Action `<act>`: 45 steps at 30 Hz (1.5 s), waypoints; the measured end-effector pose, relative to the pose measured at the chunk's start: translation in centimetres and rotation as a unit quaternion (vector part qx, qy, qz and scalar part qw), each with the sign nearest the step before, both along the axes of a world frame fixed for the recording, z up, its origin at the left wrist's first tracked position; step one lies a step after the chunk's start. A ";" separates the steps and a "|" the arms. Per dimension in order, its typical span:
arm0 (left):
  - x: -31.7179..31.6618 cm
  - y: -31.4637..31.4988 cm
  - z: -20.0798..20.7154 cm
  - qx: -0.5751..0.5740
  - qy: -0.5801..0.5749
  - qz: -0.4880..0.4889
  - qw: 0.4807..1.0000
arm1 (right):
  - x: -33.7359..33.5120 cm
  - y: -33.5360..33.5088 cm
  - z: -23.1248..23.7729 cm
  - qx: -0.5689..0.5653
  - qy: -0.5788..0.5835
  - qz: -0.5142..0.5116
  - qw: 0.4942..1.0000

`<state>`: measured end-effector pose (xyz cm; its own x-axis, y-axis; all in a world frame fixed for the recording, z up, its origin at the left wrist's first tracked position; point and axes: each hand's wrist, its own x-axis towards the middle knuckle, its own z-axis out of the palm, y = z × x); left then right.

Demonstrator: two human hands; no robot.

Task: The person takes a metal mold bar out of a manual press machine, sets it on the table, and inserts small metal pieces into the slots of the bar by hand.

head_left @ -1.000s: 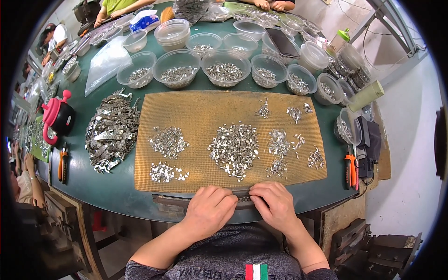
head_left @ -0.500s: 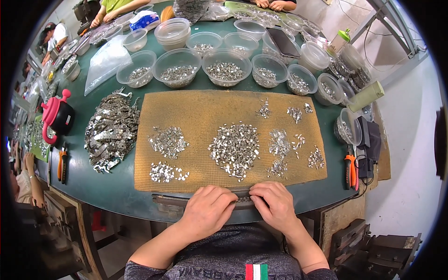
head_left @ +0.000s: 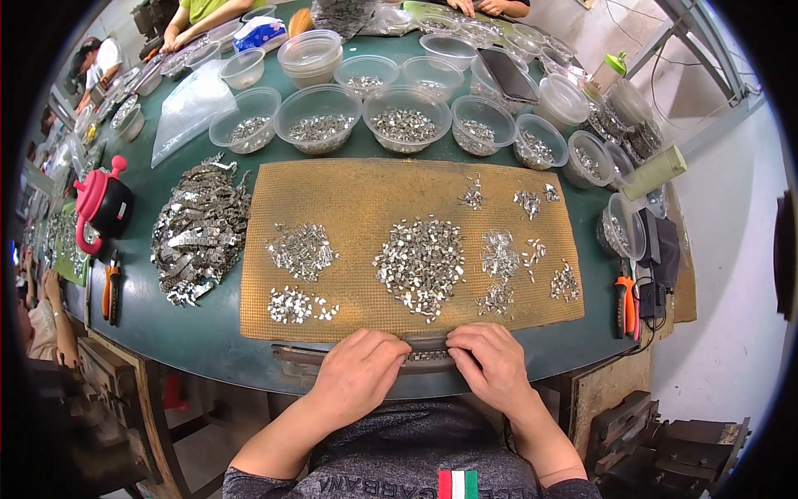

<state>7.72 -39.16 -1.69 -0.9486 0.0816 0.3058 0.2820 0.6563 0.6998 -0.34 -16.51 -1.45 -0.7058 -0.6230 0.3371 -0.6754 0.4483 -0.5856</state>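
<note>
Dark bar [head_left: 295, 356] lies along the table [head_left: 208, 353] edge, its middle partly covered. Left hand [head_left: 356, 374] and right hand [head_left: 492, 366] are curled at it (my knuckles hide the fingertips; whether they grip, I cannot tell). Since the earlier frame, my left has shifted leftward, baring more small metal pieces [head_left: 427, 356].

A workshop for small metal parts, seen from above a dark green tabletop [head_left: 195, 337]. Heaps of tiny silvery pieces [head_left: 418, 268] lie on a tan textured mat [head_left: 349, 195], more sit in clear plastic bowls [head_left: 318, 101], and orange-handled pliers [head_left: 110, 295] lie to the left. Other people [head_left: 208, 12] work farther along, and heavy dark metal fixtures [head_left: 661, 453] stand at lower right.
</note>
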 end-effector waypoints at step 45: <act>-0.4 0.3 -0.1 -0.008 0.008 0.000 1.000 | 0.2 2.3 0.7 0.012 0.004 -0.028 1.000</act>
<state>7.28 -38.89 -1.75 -0.9436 0.0873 0.3192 0.2934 0.6669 0.6850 -0.18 -14.25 -0.80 -0.7375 -0.5904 0.3280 -0.6531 0.4998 -0.5689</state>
